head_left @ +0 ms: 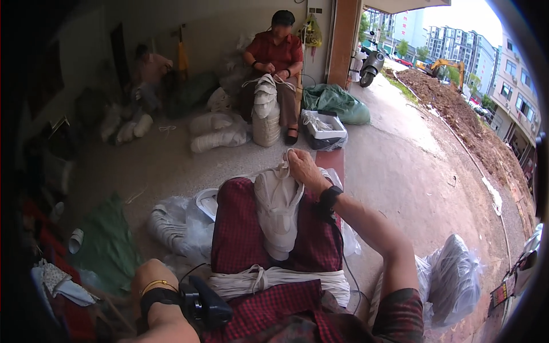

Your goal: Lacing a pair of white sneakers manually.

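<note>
A stack of white shoe uppers (277, 208) stands between my knees, on the dark red checked cloth over my legs. My right hand (306, 167) is at the top of the stack, fingers pinched on a white shoelace (286, 159) that loops up from the uppermost shoe. My left hand (152, 271) is low on the left, beside my thigh and away from the stack. Its fingers are hidden, so what it holds, if anything, does not show. Across my lap lies a bundle of white laces (274, 281).
Bagged white uppers (180, 223) lie left of my knees, others (454, 274) at right. Ahead, a seated person (277, 54) handles laces over another stack (266, 114). Nearby are a white box (325, 130) and a green sack (337, 103). Green cloth (106, 243) covers floor at left.
</note>
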Demonstrator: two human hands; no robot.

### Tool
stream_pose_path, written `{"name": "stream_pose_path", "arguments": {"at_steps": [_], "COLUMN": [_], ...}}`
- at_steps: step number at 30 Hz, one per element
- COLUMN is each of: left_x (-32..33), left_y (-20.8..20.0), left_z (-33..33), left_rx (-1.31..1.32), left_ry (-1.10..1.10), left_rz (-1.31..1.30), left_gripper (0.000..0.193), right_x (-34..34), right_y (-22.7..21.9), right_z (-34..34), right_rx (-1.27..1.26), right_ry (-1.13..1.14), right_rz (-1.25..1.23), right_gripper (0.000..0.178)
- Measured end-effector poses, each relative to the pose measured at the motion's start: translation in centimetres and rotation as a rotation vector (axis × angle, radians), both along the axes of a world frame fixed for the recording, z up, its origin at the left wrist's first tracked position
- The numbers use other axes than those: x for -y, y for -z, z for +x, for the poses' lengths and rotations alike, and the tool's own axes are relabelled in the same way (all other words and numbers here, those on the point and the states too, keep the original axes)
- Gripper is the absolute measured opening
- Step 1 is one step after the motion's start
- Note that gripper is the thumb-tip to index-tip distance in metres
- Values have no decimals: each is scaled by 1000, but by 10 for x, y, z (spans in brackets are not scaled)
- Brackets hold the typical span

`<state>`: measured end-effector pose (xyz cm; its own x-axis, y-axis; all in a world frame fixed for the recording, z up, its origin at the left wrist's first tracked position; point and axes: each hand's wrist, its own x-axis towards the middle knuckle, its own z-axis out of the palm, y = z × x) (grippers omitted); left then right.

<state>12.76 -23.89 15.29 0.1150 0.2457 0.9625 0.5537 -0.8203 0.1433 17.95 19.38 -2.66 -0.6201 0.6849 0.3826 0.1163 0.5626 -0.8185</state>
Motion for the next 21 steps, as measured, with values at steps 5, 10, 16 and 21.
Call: {"name": "stream_pose_path", "arguments": {"at_steps": [5,10,16,21], "left_x": [-70,-175,-242,-241], "left_y": [37,98,188,196], "left_z": [0,-25,-51,-48], "left_rx": [44,-204,-212,-223], "left_ry": [124,-107,-158,-287], "left_rz": [137,-432,-729,-736], "left_gripper": [16,14,9,9], "right_x": [2,-3,-22,-11], "right_y": [-3,2,18,8], "right_z": [0,-5,3,-3], "right_rx": [-53,11,-36,23], "right_ry": [-42,-69,-30,-91], "right_rz": [52,127,614,335], "right_gripper": [6,2,5,5]}}
